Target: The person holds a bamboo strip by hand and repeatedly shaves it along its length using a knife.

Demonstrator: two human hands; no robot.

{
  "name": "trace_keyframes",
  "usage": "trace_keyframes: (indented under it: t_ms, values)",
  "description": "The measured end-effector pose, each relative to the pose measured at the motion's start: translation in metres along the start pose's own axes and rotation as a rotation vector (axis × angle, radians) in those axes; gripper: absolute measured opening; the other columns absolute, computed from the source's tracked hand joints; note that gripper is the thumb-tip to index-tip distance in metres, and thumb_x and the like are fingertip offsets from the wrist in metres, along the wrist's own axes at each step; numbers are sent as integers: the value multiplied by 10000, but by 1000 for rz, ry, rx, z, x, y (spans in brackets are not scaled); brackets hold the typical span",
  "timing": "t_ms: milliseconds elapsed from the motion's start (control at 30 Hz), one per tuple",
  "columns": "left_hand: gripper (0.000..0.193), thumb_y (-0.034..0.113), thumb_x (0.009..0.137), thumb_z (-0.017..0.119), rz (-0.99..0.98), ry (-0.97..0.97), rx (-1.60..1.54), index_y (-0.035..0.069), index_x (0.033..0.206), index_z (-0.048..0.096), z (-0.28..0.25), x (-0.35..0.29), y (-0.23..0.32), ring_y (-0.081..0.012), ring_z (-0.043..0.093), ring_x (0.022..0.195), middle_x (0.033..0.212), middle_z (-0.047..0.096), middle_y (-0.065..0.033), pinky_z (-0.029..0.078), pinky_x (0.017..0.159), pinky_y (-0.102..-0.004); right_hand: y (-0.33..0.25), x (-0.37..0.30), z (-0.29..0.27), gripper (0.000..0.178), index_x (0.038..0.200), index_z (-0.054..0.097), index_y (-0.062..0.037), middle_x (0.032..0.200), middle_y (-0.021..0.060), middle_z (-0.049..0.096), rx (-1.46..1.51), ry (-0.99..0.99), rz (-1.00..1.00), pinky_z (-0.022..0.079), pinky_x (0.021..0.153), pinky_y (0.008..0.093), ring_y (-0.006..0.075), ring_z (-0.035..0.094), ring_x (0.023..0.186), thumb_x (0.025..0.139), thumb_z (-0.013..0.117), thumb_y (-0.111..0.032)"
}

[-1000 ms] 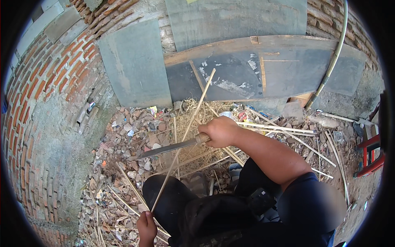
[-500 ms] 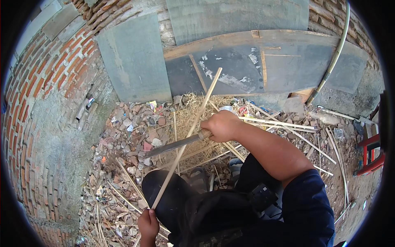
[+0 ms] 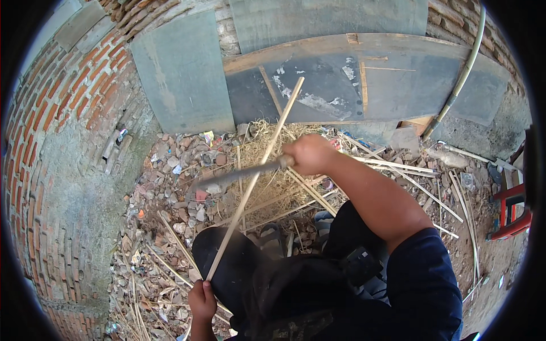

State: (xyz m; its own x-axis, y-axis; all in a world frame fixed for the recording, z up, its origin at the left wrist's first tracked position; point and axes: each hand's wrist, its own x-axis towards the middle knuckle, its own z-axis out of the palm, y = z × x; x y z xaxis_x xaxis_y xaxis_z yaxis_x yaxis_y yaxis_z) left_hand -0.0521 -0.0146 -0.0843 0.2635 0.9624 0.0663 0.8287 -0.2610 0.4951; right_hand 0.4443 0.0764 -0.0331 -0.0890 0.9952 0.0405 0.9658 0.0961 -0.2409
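Note:
My left hand (image 3: 203,300) is closed round the lower end of a long pale bamboo strip (image 3: 244,200), which slants up and away across my knee. My right hand (image 3: 310,154) grips the wooden handle of a machete (image 3: 239,175). The blade points left, blurred by motion, and crosses the strip about midway; I cannot tell whether its edge touches the strip. A heap of curly pale shavings (image 3: 263,139) lies on the ground beyond and under the strip.
More bamboo strips (image 3: 398,166) lie to the right, others at the lower left. Rubble (image 3: 176,165) and litter cover the ground. A brick wall (image 3: 57,187) stands left, grey boards (image 3: 398,85) lean at the back with a pole (image 3: 455,94), and a red stool (image 3: 508,212) is at the right.
The machete has moved slightly up the picture with my right hand, its blade now smeared. My left hand still holds the strip's end, and the view has shifted a little.

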Motion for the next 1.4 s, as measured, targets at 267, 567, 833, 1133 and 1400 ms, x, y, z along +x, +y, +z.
trace_keyframes:
  t_ms: [267, 567, 833, 1133, 1400]
  values:
    - [405, 297, 1049, 498, -48, -34, -31, 12, 762, 520, 0, 0, 6, -435, 573, 562, 583, 537, -210, 393, 525, -500, -8, -5, -3, 221, 1024, 680, -153, 886, 103, 729, 39, 25, 92, 580, 783, 469, 308, 722, 865, 807, 679, -195]
    - [372, 285, 1037, 512, 0, 50, 74, 33, 764, 525, 8, -1, 3, -477, 575, 608, 625, 563, -224, 409, 537, -521, 43, 0, -2, 200, 1091, 656, -107, 932, 127, 722, 101, 79, 376, 585, 822, 464, 296, 720, 928, 946, 586, -225]
    - [349, 280, 1024, 534, 35, 55, 152, 37, 773, 543, 1, -2, 8, -458, 581, 587, 615, 566, -209, 414, 527, -517, 12, -7, -2, 217, 1002, 698, -132, 832, 125, 720, 63, 50, 131, 580, 778, 479, 328, 721, 845, 808, 695, -230]
    - [379, 291, 1038, 518, 18, 13, 21, 26, 767, 538, 4, 4, -2, -443, 576, 571, 596, 552, -204, 405, 520, -493, 55, 3, 13, 244, 1010, 707, -119, 880, 146, 728, 187, 185, 214, 576, 805, 479, 355, 714, 871, 784, 685, -207]
    - [390, 288, 1044, 509, -9, 13, 37, 25, 757, 532, 4, 2, 1, -426, 576, 560, 587, 546, -196, 399, 516, -485, 13, -11, -8, 216, 995, 704, -141, 845, 129, 720, 127, 100, 73, 580, 779, 475, 334, 716, 844, 787, 680, -193]
